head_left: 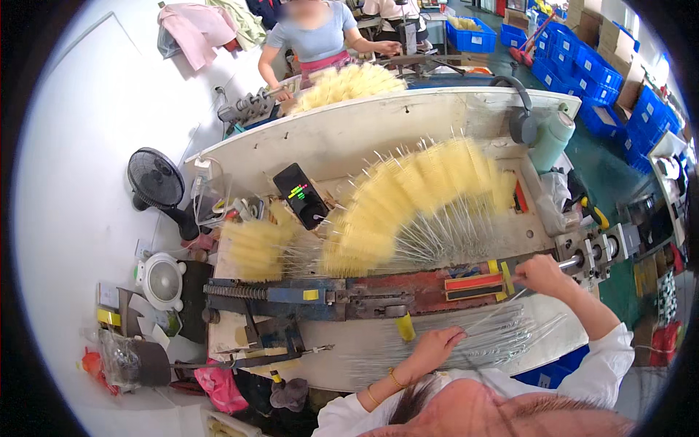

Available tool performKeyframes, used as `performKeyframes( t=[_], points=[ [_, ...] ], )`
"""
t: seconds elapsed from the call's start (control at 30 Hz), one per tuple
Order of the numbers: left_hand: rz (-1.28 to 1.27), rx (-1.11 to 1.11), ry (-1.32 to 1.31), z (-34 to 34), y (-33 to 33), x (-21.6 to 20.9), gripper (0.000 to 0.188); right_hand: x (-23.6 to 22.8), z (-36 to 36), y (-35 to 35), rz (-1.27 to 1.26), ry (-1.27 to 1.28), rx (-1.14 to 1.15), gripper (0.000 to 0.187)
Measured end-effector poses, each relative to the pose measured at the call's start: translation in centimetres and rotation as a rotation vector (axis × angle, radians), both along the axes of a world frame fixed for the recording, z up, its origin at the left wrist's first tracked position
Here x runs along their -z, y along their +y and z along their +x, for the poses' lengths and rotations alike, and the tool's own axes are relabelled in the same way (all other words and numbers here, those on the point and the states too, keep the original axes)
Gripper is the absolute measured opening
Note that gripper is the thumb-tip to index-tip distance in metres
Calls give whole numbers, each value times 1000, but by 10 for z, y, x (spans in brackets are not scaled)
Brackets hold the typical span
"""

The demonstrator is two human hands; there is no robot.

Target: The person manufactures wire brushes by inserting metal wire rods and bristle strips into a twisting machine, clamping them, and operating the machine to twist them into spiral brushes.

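My left hand (437,347), with gold bangles at its wrist, is closed in a pinch above a spread of thin metal wires (502,336). A slim wire (496,309) slants from its fingertips up toward my right hand (542,276). The right fingers are closed at the bench machine (371,299), near its metal spindle (571,262), and the wire's far end goes into them. Just left of that hand, red and dark strips (473,285) lie on the machine beside yellow tape. Behind the machine fans a large pile of cream bristle brushes (415,191) with twisted wire stems.
A phone (300,195) leans behind the machine by a smaller brush pile (251,244). Headphones (521,116) hang on the back board near a green bottle (552,140). A black fan (156,178) stands left. Another person (313,36) works beyond the board. Blue crates (579,62) stack at right.
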State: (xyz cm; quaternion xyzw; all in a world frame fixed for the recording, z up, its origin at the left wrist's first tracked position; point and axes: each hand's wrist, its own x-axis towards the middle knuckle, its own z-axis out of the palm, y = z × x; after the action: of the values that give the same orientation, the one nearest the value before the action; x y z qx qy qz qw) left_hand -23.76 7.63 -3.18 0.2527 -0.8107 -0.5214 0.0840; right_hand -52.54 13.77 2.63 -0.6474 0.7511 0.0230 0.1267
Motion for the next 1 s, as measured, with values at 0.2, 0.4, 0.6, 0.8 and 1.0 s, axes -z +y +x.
performKeyframes(
  t=[0.2, 0.4, 0.6, 0.8, 1.0],
  points=[
    [-172, -52, 163, 30, -43, -17, 21, 0, 83, -32, -335, -671, -304, 11],
    [35, -378, 359, 24, -30, -55, 28, -4, 118, -83, -453, -809, -54, 13],
    [2253, -360, 1231, 53, -21, 72, 32, -6, 135, -98, -238, -1002, -15, 8],
    [2282, -644, 1371, 41, -43, -68, 19, 9, 126, -91, -201, -983, -127, 8],
    [1096, -652, 868, -14, 6, -8, 14, -7, 144, -79, -314, -911, -199, 12]
  ],
)
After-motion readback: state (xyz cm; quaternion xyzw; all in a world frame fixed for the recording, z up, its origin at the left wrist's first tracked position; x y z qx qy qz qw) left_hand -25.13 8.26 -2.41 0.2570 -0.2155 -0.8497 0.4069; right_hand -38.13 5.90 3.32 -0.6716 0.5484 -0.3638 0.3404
